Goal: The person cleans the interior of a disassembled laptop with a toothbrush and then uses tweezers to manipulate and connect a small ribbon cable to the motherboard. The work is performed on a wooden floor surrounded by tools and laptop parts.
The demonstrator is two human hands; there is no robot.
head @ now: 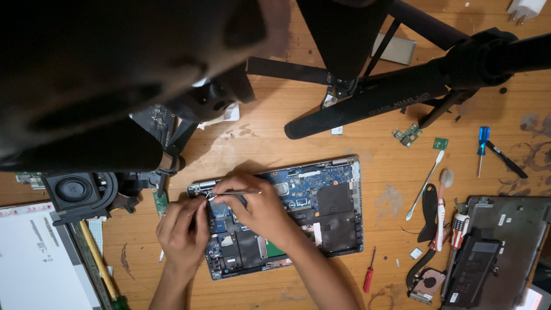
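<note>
While your right hand [261, 209] grips tweezers [232, 194] and your left hand [182, 227] pinches a thin wire [196, 208], the opened laptop [321, 201] mid-desk [275, 143] remains half stripped, board in place.

Opened laptop chassis with exposed blue motherboard [298, 201]: one. Second laptop base with black battery [493, 247]: one. Screwdrivers: three, namely red-handled [369, 275], blue-handled [483, 143], yellow-handled [97, 258]. Toothbrushes: two, one white [426, 183], one red-and-white [441, 212]. Tweezers [235, 193]: one. Cooling fan [427, 282]: one. Small green circuit boards: two [408, 135] [440, 143]. Loose display panel [34, 264]: one. Black tripod [402, 86]: one.
</note>
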